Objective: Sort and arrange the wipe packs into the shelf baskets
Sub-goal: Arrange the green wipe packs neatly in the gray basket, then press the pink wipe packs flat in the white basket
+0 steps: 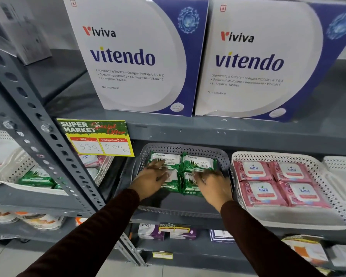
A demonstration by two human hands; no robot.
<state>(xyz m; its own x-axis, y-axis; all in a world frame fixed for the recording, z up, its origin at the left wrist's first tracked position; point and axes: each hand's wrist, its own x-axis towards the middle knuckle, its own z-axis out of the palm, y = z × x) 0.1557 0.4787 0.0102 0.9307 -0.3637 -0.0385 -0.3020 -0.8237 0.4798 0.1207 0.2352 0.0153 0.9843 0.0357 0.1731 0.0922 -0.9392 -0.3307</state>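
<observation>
Resting flat, both hands (152, 176) (214, 184) open on green packs (198, 163), lying crosswise, grey basket (224, 156)

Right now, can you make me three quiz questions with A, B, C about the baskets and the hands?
1. Where is the grey perforated plastic basket compared with the white perforated plastic basket of pink packs?
A. to its left
B. to its right
C. on the shelf above it

2. How many pink Kara wipe packs lie in the white basket?
A. two
B. four
C. six

3. What are the two hands doing?
A. hanging outside the shelf
B. lifting a big white box
C. resting on the green packs

Answers: 1 A, the grey basket sits left of the white one on one shelf. 2 B, the packs form two rows of two. 3 C, the left hand and the right hand lie spread on the green Origami wipe packs.
</observation>
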